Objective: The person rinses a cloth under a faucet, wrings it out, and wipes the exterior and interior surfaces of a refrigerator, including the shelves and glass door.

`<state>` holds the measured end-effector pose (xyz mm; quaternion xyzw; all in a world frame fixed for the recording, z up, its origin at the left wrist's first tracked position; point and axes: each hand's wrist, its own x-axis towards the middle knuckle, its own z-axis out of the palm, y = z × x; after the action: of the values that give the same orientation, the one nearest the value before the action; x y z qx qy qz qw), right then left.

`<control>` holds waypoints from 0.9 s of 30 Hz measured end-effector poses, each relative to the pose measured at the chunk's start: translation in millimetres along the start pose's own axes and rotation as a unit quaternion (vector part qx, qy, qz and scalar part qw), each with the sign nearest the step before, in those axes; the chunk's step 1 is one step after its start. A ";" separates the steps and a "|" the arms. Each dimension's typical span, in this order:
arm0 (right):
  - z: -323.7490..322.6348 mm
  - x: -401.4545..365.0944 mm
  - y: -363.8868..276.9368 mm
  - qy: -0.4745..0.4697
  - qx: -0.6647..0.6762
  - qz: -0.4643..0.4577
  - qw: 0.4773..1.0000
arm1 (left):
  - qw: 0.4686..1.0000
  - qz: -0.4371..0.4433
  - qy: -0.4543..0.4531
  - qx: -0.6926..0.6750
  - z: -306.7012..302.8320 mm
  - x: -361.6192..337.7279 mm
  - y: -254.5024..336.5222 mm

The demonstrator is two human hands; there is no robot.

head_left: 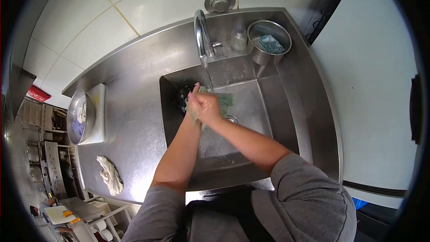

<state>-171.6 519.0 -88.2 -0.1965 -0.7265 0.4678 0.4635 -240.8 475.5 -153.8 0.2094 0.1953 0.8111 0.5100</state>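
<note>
Both my hands are pressed together over the sink (251,130), just below the running tap (200,31). My right hand (207,107) is closed, its fingers curled over my left hand (194,100), which is partly hidden beneath it. Thin, wet, pale green cloth (193,115) shows around and between the hands, bunched in their grip. More green material (226,101) shows just right of my right hand, low in the basin. Water falls from the spout close behind my fingers. The drain (231,118) is partly visible beside my right wrist.
A steel pot (253,53) holding a blue-green scrubber (271,44) stands at the back right, beside a clear jar (238,39). On the left counter are a crumpled cloth (109,175), a white board (99,125) and a metal bowl (89,127). Another person's arm (47,204) shows lower left.
</note>
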 end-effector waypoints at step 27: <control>-27.3 16.4 -7.9 -0.106 -0.125 0.177 0.970 | 0.867 -0.252 0.385 0.192 57.2 -0.3 -23.8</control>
<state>-155.1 540.5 -69.7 -0.3281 -0.7777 0.4658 0.2656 -192.2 490.7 -118.7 -0.0825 0.5742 0.6179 0.5309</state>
